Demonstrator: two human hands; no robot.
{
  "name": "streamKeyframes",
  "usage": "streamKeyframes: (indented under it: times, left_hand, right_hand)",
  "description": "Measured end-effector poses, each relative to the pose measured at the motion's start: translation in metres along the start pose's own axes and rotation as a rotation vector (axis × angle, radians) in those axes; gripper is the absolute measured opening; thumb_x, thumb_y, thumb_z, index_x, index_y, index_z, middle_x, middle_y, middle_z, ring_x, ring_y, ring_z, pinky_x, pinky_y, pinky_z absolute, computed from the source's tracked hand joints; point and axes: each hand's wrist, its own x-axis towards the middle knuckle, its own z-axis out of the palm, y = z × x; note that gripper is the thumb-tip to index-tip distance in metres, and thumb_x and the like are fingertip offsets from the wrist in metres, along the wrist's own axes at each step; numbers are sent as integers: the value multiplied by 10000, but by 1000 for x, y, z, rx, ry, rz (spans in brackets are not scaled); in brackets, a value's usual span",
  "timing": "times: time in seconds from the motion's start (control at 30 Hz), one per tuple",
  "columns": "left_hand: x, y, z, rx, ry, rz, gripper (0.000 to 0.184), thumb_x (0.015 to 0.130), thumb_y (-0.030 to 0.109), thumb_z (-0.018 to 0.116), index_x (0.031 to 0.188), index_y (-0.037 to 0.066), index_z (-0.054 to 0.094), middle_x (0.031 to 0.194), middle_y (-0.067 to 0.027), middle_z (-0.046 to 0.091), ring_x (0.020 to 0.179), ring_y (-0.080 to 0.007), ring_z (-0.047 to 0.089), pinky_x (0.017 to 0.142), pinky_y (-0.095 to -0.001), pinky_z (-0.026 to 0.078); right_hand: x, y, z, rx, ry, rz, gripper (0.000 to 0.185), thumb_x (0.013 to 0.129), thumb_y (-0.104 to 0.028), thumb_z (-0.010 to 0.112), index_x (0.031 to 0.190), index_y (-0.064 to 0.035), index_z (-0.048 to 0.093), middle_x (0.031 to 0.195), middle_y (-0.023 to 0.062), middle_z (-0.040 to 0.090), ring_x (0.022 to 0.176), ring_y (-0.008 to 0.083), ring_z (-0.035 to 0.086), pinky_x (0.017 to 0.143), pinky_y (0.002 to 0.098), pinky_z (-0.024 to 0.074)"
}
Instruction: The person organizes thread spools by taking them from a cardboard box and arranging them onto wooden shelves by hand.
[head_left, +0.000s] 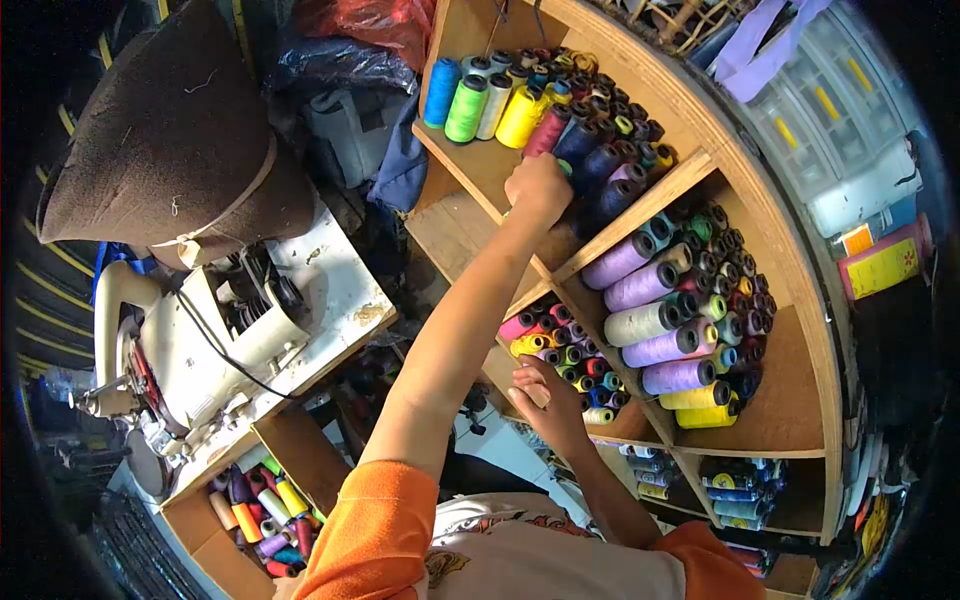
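My left hand (540, 188) is closed at the front of the upper shelf compartment. Bits of green show at both sides of the fist, as of a green thread spool (566, 168) mostly hidden by the fingers. Beside it, a dark red spool (548, 130), a yellow spool (520, 116) and a light green spool (466, 108) stand in the front row. My right hand (548, 400) has its fingers curled in front of the small lower compartment with many-coloured spools (580, 350). Whether anything is inside those fingers is hidden.
The wooden shelf (740, 150) has dividers between compartments; another holds purple and yellow spools (660, 290). At left, a sewing machine (200, 340) stands on a white table, with a brown cloth-covered shape (160, 140) behind. Below is a cardboard box (205, 550) with more spools.
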Motion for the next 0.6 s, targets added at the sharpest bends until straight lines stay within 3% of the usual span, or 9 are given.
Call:
streamKeyframes:
  times: [0.47, 0.6]
  left_hand:
    - [8, 4, 9, 172, -68, 55, 252, 816, 199, 567, 1002, 79, 689, 1059, -136, 673, 975, -276, 662, 790, -395, 540]
    - [10, -6, -4, 126, -156, 133, 327, 792, 266, 599, 1028, 55, 680, 1101, -165, 651, 1025, -304, 633, 842, -384, 516]
  right_hand:
    - [-5, -5, -5, -6, 27, -44, 447, 830, -94, 671, 1233, -36, 486, 953, 119, 663, 889, 208, 651, 819, 321, 505]
    - [-7, -2, -3, 10, 37, -25, 459, 826, -110, 680, 1239, -33, 492, 961, 100, 663, 894, 185, 649, 822, 313, 502]
